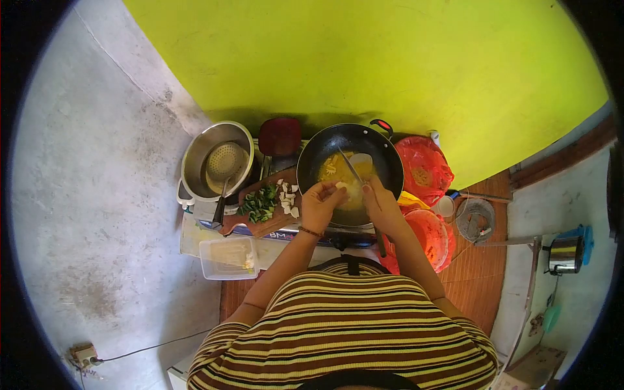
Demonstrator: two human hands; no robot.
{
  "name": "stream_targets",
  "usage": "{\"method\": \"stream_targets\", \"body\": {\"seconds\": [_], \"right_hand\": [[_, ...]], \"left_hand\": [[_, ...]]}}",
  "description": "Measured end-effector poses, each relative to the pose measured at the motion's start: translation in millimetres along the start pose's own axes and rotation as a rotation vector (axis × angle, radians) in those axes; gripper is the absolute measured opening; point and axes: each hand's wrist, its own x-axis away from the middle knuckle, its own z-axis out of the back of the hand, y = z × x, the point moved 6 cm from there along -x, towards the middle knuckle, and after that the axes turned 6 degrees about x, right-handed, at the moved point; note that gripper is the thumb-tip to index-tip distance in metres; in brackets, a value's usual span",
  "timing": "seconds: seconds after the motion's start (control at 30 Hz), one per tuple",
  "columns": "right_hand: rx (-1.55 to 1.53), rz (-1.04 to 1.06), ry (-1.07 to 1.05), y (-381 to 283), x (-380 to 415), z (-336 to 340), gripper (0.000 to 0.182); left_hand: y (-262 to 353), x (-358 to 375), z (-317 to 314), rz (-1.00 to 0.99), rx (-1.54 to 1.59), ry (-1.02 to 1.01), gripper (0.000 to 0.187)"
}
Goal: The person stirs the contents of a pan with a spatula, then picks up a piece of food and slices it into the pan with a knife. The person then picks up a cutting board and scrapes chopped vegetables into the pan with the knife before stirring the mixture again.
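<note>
Over a dark wok (316,146) both of my hands are close together. My left hand (320,207) pinches a small whitish piece of food (340,186) between thumb and fingers. In my right hand (385,209) is a knife (350,164), its narrow blade slanting up and left over the wok; the grip is hidden by my fingers. Yellow food (331,170) lies in the wok, beside the pale flat head of a spatula (361,161). Left of the wok, a wooden cutting board (265,227) carries chopped green leaves (259,203) and white chunks (288,197).
A steel pot (195,153) holding a perforated skimmer (226,160) stands at the left. In front sits a clear plastic container (229,259). Red plastic bags (426,169) and a red basin (434,237) are on the right. A green wall (364,58) rises behind the stove.
</note>
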Motion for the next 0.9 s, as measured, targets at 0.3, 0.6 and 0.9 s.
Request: {"method": "stream_targets", "body": {"seconds": [0.3,0.6,0.9], "right_hand": [[-0.014,0.046,0.043,-6.2,3.4,3.6,0.043],[-0.101,-0.046,0.034,-0.9,4.9,4.7,0.043],[-0.204,0.027,0.084,-3.7,8.3,6.1,0.043]], "left_hand": [[5.6,-0.7,-0.5,-0.056,0.031,0.001,0.026],[1.8,-0.8,1.5,-0.059,-0.056,-0.008,0.024],[10.9,4.0,-2.6,-0.139,-0.182,-0.033,0.025]]}}
